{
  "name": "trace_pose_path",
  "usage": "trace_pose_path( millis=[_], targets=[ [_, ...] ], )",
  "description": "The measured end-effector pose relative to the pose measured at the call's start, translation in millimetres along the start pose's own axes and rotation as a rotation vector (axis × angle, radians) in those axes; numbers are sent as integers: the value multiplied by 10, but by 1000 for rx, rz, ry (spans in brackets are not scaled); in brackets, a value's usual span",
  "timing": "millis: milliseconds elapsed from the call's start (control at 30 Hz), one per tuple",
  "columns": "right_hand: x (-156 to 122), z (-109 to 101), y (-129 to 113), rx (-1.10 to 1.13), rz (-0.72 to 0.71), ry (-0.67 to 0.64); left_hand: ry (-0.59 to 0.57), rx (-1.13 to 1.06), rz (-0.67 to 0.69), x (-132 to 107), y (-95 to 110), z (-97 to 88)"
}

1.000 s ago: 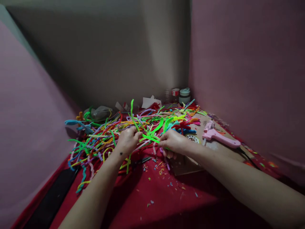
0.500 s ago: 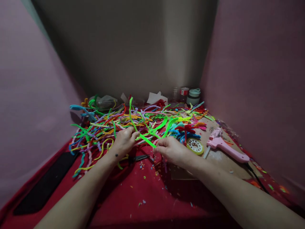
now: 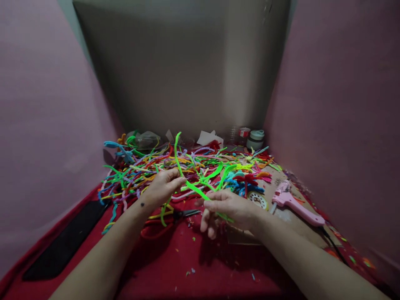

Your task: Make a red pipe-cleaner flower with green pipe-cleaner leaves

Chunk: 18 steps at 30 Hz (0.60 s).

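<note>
A bright green pipe cleaner (image 3: 197,191) runs between my hands, its upper end standing up past my left hand (image 3: 165,186). My left hand is closed, pinching it between thumb and fingers. My right hand (image 3: 229,208) pinches the lower part between thumb and forefinger, with its other fingers loosely spread below. A short green end shows under the right palm. Behind the hands lies a heap of many-coloured pipe cleaners (image 3: 137,171), with green leaf-like pieces (image 3: 215,171) nearest. Red-handled scissors (image 3: 159,229) lie below my left hand, blades pointing right, partly under a green strand.
At right, a pink hot glue gun (image 3: 295,205) with a cord rests on a cardboard sheet (image 3: 283,223), beside a yellow-rimmed roll (image 3: 258,200). A black flat object (image 3: 65,241) lies left. A lidded jar (image 3: 255,140) and white paper (image 3: 210,138) stand behind. Clippings dot the red cloth (image 3: 162,271).
My right hand has turned and its lower fingers have loosened and spread downward. The view has shifted slightly, uncovering more of the scissors. The green pipe cleaner stays held between both hands.
</note>
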State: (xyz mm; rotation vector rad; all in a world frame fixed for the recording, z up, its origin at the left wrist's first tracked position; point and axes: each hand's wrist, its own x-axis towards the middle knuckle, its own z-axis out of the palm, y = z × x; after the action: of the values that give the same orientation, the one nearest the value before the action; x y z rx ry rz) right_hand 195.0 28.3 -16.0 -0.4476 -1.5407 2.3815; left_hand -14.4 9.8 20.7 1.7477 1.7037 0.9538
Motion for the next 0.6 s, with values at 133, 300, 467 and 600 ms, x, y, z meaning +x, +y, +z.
trace_pose_path(
  millis=[133,300,467,600],
  targets=[
    [134,54,-48,45,-58,29,-81,-39,35,-72,40,35],
    [271,176,-78,-77,-11,254,-64,14,91,-128,59,57],
    [258,336,-27,-651,-68,529,-174,-43,5,-140,48,48],
    [150,404,-26,-870,-78,531,-257,-100,-17,-162,88,3]
  ],
)
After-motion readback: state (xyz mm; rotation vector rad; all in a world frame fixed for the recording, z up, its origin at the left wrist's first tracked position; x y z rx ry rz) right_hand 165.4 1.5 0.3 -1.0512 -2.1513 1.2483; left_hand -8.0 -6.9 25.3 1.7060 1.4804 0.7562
